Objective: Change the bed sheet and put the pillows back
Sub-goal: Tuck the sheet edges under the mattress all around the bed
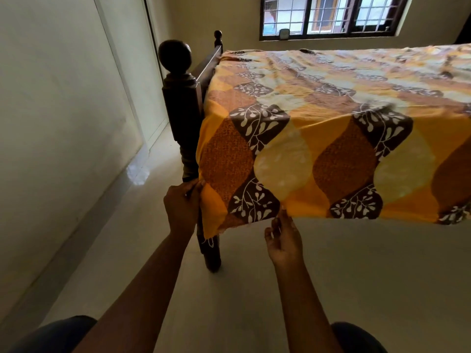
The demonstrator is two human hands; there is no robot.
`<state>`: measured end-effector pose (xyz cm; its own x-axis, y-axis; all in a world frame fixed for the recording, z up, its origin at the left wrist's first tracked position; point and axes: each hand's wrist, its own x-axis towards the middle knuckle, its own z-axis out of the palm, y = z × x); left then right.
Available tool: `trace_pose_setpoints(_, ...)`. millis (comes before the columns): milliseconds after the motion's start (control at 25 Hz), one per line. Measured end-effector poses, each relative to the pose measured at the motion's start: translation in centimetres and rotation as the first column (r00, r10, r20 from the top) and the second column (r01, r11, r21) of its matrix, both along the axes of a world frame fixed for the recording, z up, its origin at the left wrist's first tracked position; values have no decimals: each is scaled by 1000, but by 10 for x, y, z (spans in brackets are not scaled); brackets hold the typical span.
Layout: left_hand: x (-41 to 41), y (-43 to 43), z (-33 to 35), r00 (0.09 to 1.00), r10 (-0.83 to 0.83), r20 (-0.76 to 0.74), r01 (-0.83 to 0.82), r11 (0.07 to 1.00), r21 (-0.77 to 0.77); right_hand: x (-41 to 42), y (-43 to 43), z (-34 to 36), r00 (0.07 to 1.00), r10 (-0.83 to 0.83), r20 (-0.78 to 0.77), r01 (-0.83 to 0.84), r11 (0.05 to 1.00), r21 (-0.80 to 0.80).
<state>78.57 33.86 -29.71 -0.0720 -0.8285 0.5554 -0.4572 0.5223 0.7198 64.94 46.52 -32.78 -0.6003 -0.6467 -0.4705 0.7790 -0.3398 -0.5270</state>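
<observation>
An orange, yellow and brown leaf-patterned bed sheet covers the bed and hangs over its near side. My left hand grips the sheet's hanging corner beside the dark wooden bedpost. My right hand is just under the sheet's lower hem, its fingertips pinching the edge. No pillows are in view.
A white wall runs along the left, leaving a narrow strip of pale tiled floor between it and the bed. A barred window is on the far wall. My knees show at the bottom edge.
</observation>
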Motion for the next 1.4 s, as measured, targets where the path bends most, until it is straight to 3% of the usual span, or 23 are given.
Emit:
trace_pose_setpoints(160, 3, -3, -1, 1000, -17, 12, 17, 1000, -25, -4, 4, -22, 992, -7, -128, 31, 983, 182)
trace_pose_setpoints(280, 2, -3, -2, 999, -40, 5, 40, 999, -2, -5, 4, -22, 985, -56, -161, 92, 969, 228)
trace_pose_setpoints(480, 4, 1, -2, 996, -10, -91, 14, 999, 43, 11, 39, -11, 876, 195, -441, 24, 896, 443)
trace_pose_setpoints(560, 1, 4, -3, 994, 9, -108, -8, 1000, 11, 16, 45, 10, 876, 125, -466, 25, 953, 303)
trace_pose_setpoints(680, -5, 10, -5, 976, 37, -215, -18, 996, 90, 20, 25, 47, 984, 20, -177, -43, 990, -131)
trace_pose_setpoints(760, -9, 11, -6, 969, 97, -227, -76, 992, 103, 26, 8, 63, 1000, -7, 20, 12, 973, -232)
trace_pose_setpoints(920, -12, 10, -5, 973, 69, -221, -53, 996, 77, 32, -5, 72, 988, -19, 156, 68, 947, -313)
trace_pose_setpoints(1080, -15, 10, -1, 960, 121, -251, -79, 982, 172, 26, -3, 76, 994, 14, 113, 20, 957, -290)
trace_pose_setpoints(1240, -17, 14, 9, 986, 61, -158, -46, 994, 95, 20, 1, 87, 997, 55, 63, -33, 954, -299)
trace_pose_setpoints(1320, -15, 12, 15, 989, 29, -147, 3, 977, 212, 17, 1, 92, 997, 66, 40, -51, 951, -303)
trace_pose_setpoints(1400, -12, 11, 24, 939, -37, -343, 200, 868, 454, 16, 1, 96, 997, 77, 23, -66, 951, -303)
